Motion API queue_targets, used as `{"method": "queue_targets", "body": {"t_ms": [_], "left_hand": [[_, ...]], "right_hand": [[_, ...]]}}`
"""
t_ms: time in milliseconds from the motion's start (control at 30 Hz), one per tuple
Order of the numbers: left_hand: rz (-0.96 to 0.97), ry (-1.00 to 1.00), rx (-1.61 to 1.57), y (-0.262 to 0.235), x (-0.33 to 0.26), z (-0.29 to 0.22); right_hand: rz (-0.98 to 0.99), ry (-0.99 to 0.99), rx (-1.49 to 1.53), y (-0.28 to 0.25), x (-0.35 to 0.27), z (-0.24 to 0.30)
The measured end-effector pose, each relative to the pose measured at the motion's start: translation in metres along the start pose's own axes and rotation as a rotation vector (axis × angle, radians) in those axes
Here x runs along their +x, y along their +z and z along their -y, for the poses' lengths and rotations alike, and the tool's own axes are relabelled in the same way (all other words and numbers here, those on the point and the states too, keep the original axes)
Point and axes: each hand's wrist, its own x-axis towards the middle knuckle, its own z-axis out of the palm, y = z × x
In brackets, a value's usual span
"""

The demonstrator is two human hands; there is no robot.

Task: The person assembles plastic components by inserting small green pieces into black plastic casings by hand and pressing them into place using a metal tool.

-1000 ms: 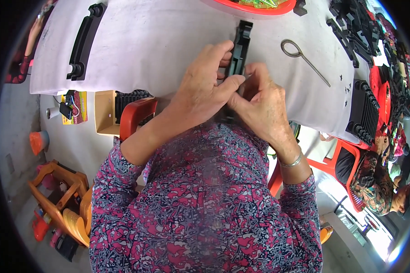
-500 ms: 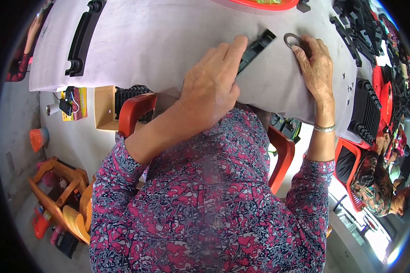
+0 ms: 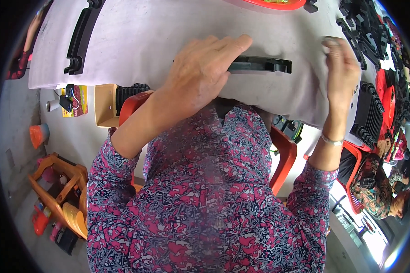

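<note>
My left hand (image 3: pixel 200 68) is closed over a long black plastic strip (image 3: pixel 264 64), whose far part sticks out to the right above the grey cloth. The strip's other end is mostly hidden by the hand. To the right, my right hand (image 3: pixel 342 68) is smeared by motion, its thumb and fingers pinched together. A thin dark edge of a ring (image 3: pixel 332 38) shows at its fingertips; the ring's full shape is blurred. A silvery bracelet (image 3: pixel 332 140) circles the right wrist.
A similar black strip (image 3: pixel 83 36) lies at the table's left. Beyond the hands stands a red basin (image 3: pixel 282 5). Black parts (image 3: pixel 366 27) are heaped at the far right, with a stack of ribbed black parts (image 3: pixel 369 111) nearer. Another person (image 3: pixel 373 182) sits at the right.
My left hand has turned the black strip from slanting to nearly level. My right hand has moved right, away from the strip, and the ring has left its former spot on the cloth.
</note>
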Motion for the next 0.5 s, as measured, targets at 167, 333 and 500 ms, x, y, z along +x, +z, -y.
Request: {"method": "queue_targets", "body": {"t_ms": [167,333,500], "left_hand": [[0.025,0.004,0.004,-0.003,0.005,0.000],[-0.002,-0.021,-0.023,0.005,0.009,-0.003],[-0.015,-0.046,0.006,0.009,0.007,-0.004]], "right_hand": [[0.375,-0.021,1.182,-0.042,0.008,0.077],[0.535,0.018,1.585,0.017,0.000,0.071],[0.650,-0.017,1.555,0.043,-0.007,0.069]]}}
